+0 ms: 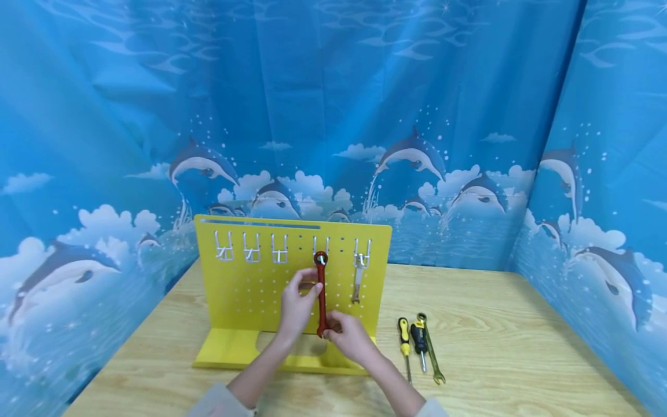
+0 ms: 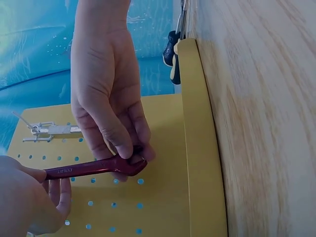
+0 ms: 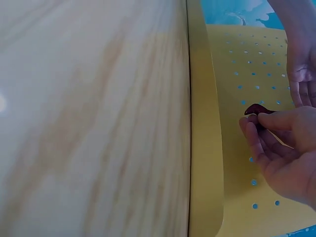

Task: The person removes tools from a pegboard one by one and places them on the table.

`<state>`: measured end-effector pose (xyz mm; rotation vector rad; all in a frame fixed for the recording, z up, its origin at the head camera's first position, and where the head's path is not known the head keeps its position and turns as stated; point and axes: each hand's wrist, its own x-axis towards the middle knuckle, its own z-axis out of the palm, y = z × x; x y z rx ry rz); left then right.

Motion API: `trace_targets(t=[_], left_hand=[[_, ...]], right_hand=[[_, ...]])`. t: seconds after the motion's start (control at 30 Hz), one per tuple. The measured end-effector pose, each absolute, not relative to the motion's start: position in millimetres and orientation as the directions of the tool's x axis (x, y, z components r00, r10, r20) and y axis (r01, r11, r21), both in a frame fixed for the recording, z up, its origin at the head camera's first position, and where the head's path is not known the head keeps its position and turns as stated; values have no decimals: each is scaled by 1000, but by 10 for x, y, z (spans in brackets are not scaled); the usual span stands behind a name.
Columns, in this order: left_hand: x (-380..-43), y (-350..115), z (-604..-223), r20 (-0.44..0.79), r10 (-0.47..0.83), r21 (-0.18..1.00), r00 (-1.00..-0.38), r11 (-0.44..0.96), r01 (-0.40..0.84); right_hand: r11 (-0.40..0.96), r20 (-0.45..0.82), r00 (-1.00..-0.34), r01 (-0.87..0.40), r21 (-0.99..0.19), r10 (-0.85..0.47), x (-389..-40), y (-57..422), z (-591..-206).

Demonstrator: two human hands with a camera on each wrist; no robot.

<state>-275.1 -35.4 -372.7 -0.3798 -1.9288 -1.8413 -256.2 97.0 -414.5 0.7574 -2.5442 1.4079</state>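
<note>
A red combination wrench stands upright in front of the yellow pegboard, its ring end up at a metal hook. Whether the ring is over that hook, I cannot tell. My left hand pinches the upper shank between thumb and fingers. Lower down, my right hand pinches the open-jaw end, as the right wrist view also shows with the right hand around the dark red tip. A silver wrench hangs on the rightmost hook, to the right of both hands.
Several more metal hooks line the board's upper left. On the wooden table, right of the board, lie a yellow-and-black screwdriver, a black-handled screwdriver and a greenish-gold combination wrench. A dolphin-print curtain surrounds the table.
</note>
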Motion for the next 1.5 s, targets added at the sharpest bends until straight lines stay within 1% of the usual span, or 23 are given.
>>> trace_targets(t=[0.1, 0.33, 0.67, 0.97, 1.23, 1.5], left_hand=[[-2728, -357, -3712, 487, -99, 873, -868, 50, 484], [-2668, -353, -3675, 490, -69, 871, -869, 0, 491], [-2544, -343, -3602, 465, -39, 883, -884, -47, 467], [-2422, -305, -3546, 503, -6, 861, -864, -88, 501], [-2326, -213, -3481, 527, 61, 847, -847, -115, 519], [-2293, -42, -3430, 527, 120, 845, -841, -179, 504]], right_hand=[[429, 339, -867, -480, -765, -366, -2539, 980, -4128], [476, 325, -875, -470, -743, -358, -2473, 1014, -4080], [448, 326, -866, -480, -754, -379, -2353, 1089, -3978], [464, 349, -857, -503, -729, -380, -2248, 1183, -3923], [492, 363, -852, -517, -700, -377, -2144, 1343, -3861], [460, 408, -845, -531, -712, -345, -2043, 1517, -3868]])
